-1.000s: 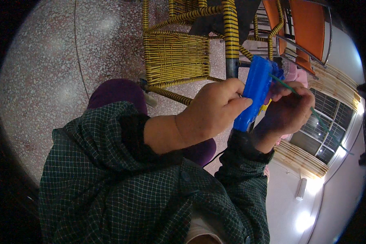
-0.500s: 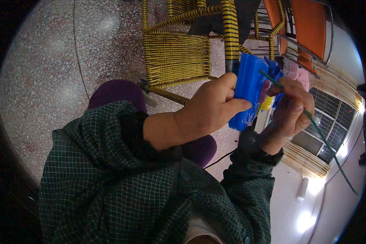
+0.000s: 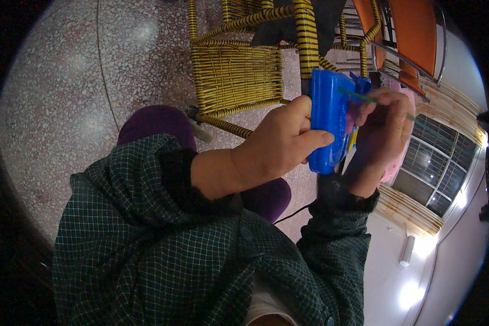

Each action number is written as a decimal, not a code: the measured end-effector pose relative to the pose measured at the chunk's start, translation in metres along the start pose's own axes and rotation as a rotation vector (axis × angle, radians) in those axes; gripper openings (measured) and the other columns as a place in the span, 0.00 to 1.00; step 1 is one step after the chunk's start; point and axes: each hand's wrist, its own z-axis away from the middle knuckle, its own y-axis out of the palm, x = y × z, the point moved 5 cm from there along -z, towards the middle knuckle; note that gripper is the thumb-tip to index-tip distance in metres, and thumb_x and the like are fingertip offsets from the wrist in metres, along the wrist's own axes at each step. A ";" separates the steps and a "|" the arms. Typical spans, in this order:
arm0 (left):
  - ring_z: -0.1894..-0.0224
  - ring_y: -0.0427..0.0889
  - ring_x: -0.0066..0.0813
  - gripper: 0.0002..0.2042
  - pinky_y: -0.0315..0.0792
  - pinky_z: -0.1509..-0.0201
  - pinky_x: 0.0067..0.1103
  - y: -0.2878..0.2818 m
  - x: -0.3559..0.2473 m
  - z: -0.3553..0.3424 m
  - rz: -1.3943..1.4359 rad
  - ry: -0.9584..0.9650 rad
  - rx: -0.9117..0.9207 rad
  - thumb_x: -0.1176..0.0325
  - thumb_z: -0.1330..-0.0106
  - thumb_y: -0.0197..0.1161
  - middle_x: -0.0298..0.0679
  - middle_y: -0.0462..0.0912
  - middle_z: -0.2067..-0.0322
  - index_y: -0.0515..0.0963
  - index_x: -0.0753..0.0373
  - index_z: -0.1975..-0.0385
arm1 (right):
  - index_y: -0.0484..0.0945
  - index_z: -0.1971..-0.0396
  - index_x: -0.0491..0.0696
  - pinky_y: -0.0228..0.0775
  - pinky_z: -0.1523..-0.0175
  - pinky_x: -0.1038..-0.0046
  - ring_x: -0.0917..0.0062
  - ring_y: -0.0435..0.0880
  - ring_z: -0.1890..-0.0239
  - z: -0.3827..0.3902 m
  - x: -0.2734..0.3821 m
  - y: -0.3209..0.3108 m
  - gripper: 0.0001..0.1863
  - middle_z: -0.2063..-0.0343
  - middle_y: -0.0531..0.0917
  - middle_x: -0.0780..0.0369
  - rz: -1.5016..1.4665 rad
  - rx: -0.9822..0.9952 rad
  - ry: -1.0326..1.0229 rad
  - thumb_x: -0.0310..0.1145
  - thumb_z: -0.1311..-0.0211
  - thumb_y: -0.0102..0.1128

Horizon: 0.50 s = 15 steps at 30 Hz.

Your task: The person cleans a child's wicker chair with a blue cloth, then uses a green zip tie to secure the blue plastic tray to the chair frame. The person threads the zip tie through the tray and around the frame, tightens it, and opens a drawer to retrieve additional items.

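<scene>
Left hand (image 3: 274,144) grasped blue plastic piece (image 3: 326,117) at its two o'clock | right hand (image 3: 389,127), at piece's three o'clock, pinched green cord (image 3: 358,96) | risk: hard cord tug could have twisted piece loose

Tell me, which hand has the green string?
The right hand: the green string runs through its fingers. The left hand instead grips the blue object, with its thumb across the front.
</scene>
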 end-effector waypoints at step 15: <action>0.75 0.76 0.21 0.13 0.70 0.77 0.15 -0.001 0.002 0.000 0.003 -0.009 -0.010 0.73 0.41 0.55 0.39 0.78 0.72 0.64 0.67 0.58 | 0.67 0.74 0.41 0.61 0.84 0.81 0.78 0.69 0.88 0.007 0.002 0.005 0.18 0.85 0.74 0.58 0.198 -0.149 0.085 0.41 0.34 0.38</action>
